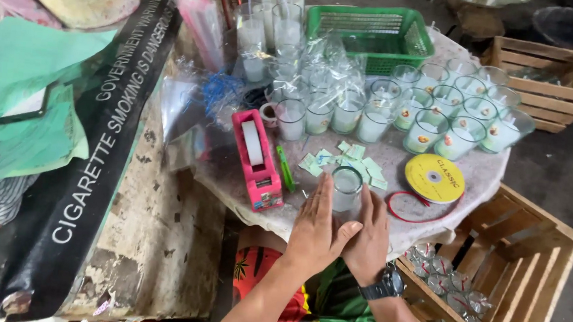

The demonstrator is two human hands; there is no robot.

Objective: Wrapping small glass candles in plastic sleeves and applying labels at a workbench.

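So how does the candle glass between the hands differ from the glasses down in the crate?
The candle glass stands alone and upright on the table, bare, cupped by the left hand and right hand. The crate glasses sit clustered, wrapped in clear film with red ribbon. All are small clear glasses.

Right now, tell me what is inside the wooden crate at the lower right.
The wooden crate holds several clear-wrapped glass candles with red ties, clustered at its near-left end. The rest shows bare slats. The table's edge and the right hand's wrist cover that corner, so more may be hidden.
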